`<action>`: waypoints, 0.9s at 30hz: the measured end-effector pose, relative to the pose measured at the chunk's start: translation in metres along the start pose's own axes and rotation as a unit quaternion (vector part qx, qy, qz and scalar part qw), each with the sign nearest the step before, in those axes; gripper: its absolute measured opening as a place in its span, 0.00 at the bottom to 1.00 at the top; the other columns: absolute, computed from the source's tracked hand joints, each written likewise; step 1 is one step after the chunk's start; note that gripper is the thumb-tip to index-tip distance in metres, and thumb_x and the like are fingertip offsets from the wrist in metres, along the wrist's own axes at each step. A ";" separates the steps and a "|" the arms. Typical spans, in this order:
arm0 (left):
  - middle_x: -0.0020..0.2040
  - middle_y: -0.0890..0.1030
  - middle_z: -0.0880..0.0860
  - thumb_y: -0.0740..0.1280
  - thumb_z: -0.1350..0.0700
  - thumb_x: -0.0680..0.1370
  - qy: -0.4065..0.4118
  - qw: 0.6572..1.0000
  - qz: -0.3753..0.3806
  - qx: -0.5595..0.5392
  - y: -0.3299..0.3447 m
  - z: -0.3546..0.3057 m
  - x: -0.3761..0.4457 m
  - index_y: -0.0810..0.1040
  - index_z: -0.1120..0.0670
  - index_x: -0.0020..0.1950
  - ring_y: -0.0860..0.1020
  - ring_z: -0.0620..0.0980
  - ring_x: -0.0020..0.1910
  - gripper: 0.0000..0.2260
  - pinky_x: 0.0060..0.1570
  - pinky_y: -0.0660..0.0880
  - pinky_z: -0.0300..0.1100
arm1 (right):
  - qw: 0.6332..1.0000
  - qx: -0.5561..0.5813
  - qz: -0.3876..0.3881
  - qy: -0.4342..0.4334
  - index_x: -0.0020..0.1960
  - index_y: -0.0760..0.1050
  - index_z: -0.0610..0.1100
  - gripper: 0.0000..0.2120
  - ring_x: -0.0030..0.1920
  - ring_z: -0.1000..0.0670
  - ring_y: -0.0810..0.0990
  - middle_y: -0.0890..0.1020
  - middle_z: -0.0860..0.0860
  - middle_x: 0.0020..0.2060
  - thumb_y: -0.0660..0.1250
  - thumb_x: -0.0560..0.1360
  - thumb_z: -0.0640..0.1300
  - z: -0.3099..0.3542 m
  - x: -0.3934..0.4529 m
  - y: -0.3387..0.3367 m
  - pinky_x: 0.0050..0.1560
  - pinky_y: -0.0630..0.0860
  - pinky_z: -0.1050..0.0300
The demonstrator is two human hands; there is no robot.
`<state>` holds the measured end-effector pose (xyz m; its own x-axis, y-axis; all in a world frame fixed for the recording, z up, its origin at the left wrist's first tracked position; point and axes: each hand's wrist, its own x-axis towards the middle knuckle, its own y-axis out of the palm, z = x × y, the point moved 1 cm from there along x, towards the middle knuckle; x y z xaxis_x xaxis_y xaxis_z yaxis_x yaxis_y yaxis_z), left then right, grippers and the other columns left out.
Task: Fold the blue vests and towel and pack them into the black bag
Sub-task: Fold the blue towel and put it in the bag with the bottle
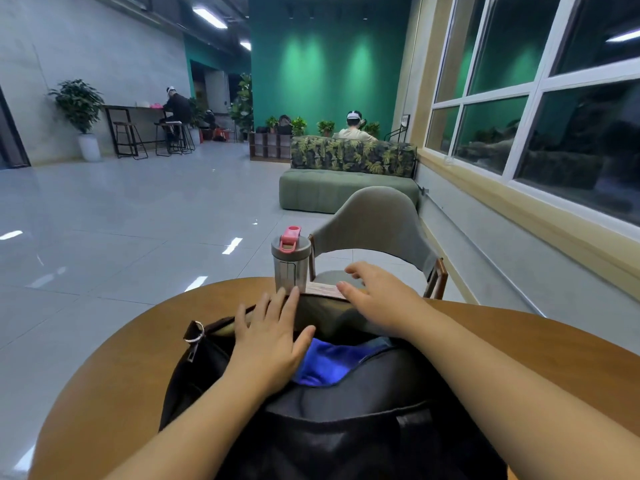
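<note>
Blue cloth [332, 362] is seen tucked inside the open black bag [346, 438] on a round wooden table [114, 368].

Both hands are laid flat with fingers spread: the left hand [270, 337] on the bag's far flap, the right hand [377, 299] reaching past it, nothing gripped. A steel bottle [290, 268] is stood just beyond the fingertips, near the table's far edge, and could probably be knocked off by a forward push. Little free room is left there; more is offered on the left.
</note>
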<state>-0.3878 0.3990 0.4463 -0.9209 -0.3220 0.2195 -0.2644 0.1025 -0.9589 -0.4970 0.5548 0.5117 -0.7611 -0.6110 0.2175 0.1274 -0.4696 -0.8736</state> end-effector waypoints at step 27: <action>0.68 0.75 0.48 0.46 0.44 0.76 -0.018 0.994 0.094 0.050 0.062 0.022 -0.004 0.71 0.36 0.67 0.66 0.60 0.71 0.23 0.65 0.49 0.61 | 0.993 -0.116 0.015 -0.021 0.77 0.50 0.50 0.41 0.73 0.40 0.56 0.57 0.48 0.75 0.68 0.73 0.59 0.027 0.191 0.100 0.67 0.63 0.36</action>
<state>-0.3940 0.3864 0.3815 -0.9405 -0.3386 0.0290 -0.0564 0.0712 -0.9959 -0.6124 0.3739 0.4771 -0.7319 -0.6504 0.2034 -0.0039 -0.2945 -0.9557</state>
